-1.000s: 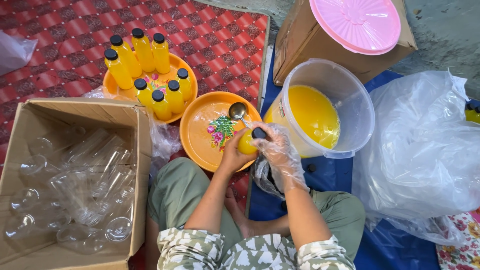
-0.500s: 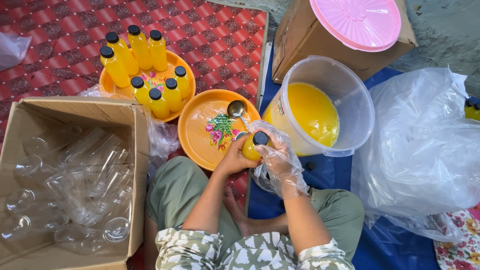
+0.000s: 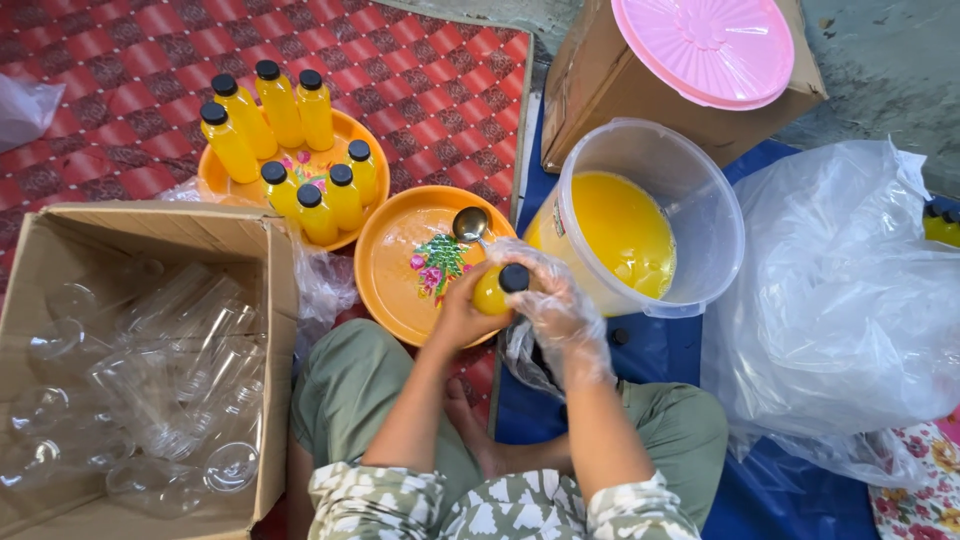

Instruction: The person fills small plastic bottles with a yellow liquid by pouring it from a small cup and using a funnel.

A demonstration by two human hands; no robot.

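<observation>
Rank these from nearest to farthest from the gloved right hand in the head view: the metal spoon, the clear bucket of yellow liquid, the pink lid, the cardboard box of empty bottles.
1. Metal spoon, just above the right hand, in the orange tray.
2. Clear bucket, right beside it; too close to the spoon to call firmly.
3. Cardboard box of empty bottles, far left.
4. Pink lid, top right; roughly level with the box.

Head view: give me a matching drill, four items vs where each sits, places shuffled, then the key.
Items:
1. pink lid
2. spoon
3. empty clear bottles
4. capped bottle

Places:
A. in the open cardboard box at left
B. between the left hand and the gloved right hand
C. on the closed brown box
D. on the near orange tray

Pairs: 1-C, 2-D, 3-A, 4-B
</observation>
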